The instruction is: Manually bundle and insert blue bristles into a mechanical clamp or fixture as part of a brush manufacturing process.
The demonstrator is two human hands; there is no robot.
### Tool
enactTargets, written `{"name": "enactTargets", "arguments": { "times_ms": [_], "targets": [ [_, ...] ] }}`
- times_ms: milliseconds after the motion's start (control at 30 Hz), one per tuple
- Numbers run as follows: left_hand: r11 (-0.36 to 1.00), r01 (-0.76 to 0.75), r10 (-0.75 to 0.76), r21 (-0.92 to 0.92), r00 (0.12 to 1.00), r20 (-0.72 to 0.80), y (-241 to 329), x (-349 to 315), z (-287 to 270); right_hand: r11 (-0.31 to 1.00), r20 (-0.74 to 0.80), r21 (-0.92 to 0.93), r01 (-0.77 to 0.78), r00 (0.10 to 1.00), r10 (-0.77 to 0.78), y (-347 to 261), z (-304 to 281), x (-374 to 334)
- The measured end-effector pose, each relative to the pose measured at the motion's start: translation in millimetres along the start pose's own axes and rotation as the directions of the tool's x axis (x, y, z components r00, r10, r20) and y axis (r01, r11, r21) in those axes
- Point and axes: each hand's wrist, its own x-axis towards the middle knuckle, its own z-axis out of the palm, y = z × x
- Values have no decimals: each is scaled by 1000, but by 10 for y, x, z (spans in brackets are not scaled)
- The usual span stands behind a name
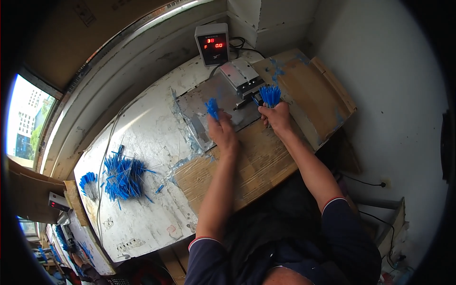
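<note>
My left hand (222, 129) holds a small bunch of blue wire pieces (212, 107) upright over a grey metal plate (199, 102). My right hand (277, 118) grips a larger bundle of blue wire pieces (270, 95), its ends fanned out just below a small metal machine block (242, 76). Both forearms reach up from the lower edge across a brown cardboard sheet (247, 166).
A grey box with a red digital display (212, 43) stands behind the machine. A loose pile of blue wire pieces (122, 175) and a smaller bundle (88, 183) lie on the worn white table at left. A wooden board (308, 90) lies at right. A window is at far left.
</note>
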Motion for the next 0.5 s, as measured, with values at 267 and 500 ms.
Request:
{"name": "enactTargets", "arguments": {
  "times_ms": [267,500],
  "targets": [
    [946,-222,225,237,974,13,-47,15,14,998,18,55,37,999,-38,-22,42,20],
    [693,-473,364,544,881,302,-112,-30,83,993,40,117,-14,999,9,-65,-17,-11]
  ]
}}
